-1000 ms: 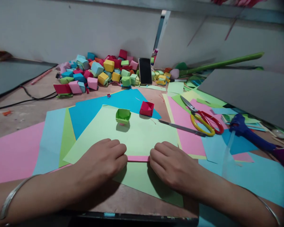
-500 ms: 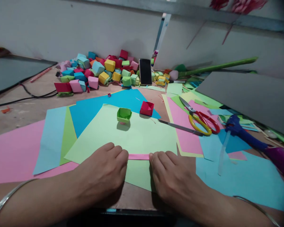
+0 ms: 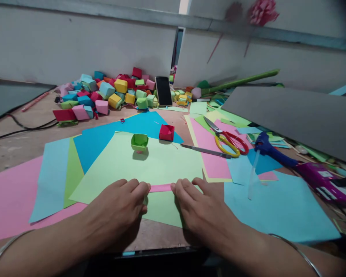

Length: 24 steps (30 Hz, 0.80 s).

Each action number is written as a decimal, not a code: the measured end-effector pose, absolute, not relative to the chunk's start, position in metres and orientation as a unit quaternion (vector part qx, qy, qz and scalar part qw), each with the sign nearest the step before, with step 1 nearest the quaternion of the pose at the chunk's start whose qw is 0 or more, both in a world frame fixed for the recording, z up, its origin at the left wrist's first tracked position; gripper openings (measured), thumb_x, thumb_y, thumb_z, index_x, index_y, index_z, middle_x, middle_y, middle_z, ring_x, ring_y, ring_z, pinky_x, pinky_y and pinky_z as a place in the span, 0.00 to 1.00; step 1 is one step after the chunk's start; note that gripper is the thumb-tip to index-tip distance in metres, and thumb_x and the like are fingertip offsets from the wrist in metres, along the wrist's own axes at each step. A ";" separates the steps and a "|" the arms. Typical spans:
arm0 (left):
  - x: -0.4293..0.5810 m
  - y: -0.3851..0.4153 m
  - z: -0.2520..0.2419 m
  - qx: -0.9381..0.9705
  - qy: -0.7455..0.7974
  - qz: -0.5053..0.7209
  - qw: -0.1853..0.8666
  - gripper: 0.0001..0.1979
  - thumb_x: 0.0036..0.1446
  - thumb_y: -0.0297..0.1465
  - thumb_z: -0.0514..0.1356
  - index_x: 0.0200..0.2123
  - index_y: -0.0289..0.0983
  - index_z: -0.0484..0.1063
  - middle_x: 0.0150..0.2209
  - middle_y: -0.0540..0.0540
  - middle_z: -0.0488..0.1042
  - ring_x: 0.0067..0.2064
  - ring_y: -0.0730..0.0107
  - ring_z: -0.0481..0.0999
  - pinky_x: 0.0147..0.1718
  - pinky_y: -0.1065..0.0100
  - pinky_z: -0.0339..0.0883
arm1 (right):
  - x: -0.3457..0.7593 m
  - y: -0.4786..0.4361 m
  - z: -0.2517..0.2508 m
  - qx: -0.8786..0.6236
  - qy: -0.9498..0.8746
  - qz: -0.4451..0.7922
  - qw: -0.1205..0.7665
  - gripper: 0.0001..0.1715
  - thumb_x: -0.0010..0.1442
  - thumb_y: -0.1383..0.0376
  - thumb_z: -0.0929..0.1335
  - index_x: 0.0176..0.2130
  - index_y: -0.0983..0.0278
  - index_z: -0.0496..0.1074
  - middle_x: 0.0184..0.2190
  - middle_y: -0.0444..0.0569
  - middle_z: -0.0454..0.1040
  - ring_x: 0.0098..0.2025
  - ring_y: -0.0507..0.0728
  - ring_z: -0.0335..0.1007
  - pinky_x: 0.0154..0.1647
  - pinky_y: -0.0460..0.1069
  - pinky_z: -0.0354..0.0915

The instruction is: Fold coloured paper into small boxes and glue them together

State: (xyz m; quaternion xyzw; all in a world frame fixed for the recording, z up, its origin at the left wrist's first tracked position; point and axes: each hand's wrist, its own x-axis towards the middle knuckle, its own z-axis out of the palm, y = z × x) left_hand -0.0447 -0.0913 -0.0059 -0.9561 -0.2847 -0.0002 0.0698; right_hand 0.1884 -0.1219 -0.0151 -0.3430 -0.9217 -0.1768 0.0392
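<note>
A narrow pink paper strip (image 3: 160, 188) stretches between my two hands, low over the pale green sheet (image 3: 164, 163). My left hand (image 3: 121, 206) pinches its left end, fingers curled. At the other end my right hand (image 3: 202, 207) grips the strip between thumb and fingers, its index finger slightly raised. The strip's ends are hidden under my fingers. Beyond the hands, a small open green paper box (image 3: 139, 142) sits on the pale green sheet. A red paper box (image 3: 166, 132) stands to its right, at the edge of the blue sheet (image 3: 100, 140).
Scissors (image 3: 229, 144) with red and yellow handles lie at the right, a thin metal blade (image 3: 204, 151) beside them. Further right is a blue and purple glue gun (image 3: 279, 156). A heap of folded paper boxes (image 3: 106, 90) and a phone (image 3: 163, 91) are at the back.
The camera view has shifted, so the table things appear further left. My right index finger has lifted somewhat. Both hands still hold the pink strip, which now tilts slightly.
</note>
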 end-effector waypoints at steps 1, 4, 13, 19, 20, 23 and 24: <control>-0.047 -0.092 -0.005 -0.956 -0.287 0.002 0.065 0.13 0.62 0.24 0.52 0.32 0.34 0.76 0.34 0.43 0.71 0.29 0.64 0.66 0.24 0.59 0.60 | 0.192 -0.122 -0.015 -0.349 -0.920 -0.174 0.045 0.17 0.56 0.77 0.63 0.42 0.75 0.77 0.46 0.62 0.73 0.47 0.66 0.63 0.48 0.59 0.57; -0.051 -0.093 -0.006 -0.957 -0.286 -0.007 0.053 0.12 0.62 0.25 0.52 0.34 0.33 0.76 0.34 0.43 0.71 0.29 0.64 0.66 0.25 0.60 0.63 | 0.198 -0.119 -0.013 -0.349 -0.921 -0.153 0.080 0.17 0.58 0.77 0.63 0.46 0.76 0.75 0.46 0.62 0.74 0.47 0.65 0.65 0.47 0.57 0.59; -0.047 -0.086 -0.015 -0.954 -0.285 -0.051 0.080 0.18 0.53 0.17 0.51 0.45 0.28 0.72 0.31 0.44 0.69 0.28 0.63 0.65 0.24 0.60 0.61 | 0.175 -0.106 -0.016 -0.353 -0.927 -0.101 0.072 0.13 0.62 0.76 0.61 0.42 0.73 0.73 0.36 0.56 0.70 0.36 0.60 0.61 0.35 0.55 0.59; -0.050 -0.089 -0.006 -0.959 -0.272 -0.001 0.077 0.10 0.53 0.20 0.55 0.32 0.35 0.74 0.32 0.44 0.70 0.29 0.63 0.65 0.26 0.60 0.59 | 0.177 -0.115 -0.020 -0.371 -0.925 -0.060 0.058 0.18 0.52 0.77 0.62 0.43 0.76 0.72 0.40 0.60 0.69 0.39 0.61 0.60 0.40 0.55 0.63; -0.051 -0.091 -0.005 -0.958 -0.278 0.008 0.074 0.09 0.53 0.20 0.55 0.32 0.35 0.74 0.33 0.44 0.70 0.29 0.63 0.66 0.27 0.59 0.59 | 0.179 -0.116 -0.021 -0.374 -0.924 -0.058 0.060 0.20 0.51 0.78 0.62 0.44 0.77 0.72 0.41 0.61 0.70 0.40 0.62 0.60 0.40 0.55 0.64; -0.054 -0.095 -0.005 -0.954 -0.293 0.000 0.071 0.08 0.57 0.23 0.55 0.31 0.36 0.74 0.35 0.42 0.71 0.31 0.62 0.66 0.27 0.58 0.58 | 0.189 -0.121 -0.022 -0.374 -0.924 -0.062 0.056 0.23 0.49 0.80 0.60 0.45 0.78 0.72 0.43 0.63 0.70 0.41 0.62 0.61 0.41 0.55 0.66; -0.055 -0.096 -0.006 -0.952 -0.298 -0.008 0.069 0.08 0.59 0.26 0.55 0.31 0.36 0.74 0.36 0.42 0.71 0.32 0.61 0.66 0.27 0.58 0.57 | 0.192 -0.122 -0.022 -0.372 -0.924 -0.069 0.050 0.22 0.50 0.81 0.60 0.44 0.78 0.73 0.44 0.64 0.70 0.42 0.62 0.62 0.42 0.55 0.67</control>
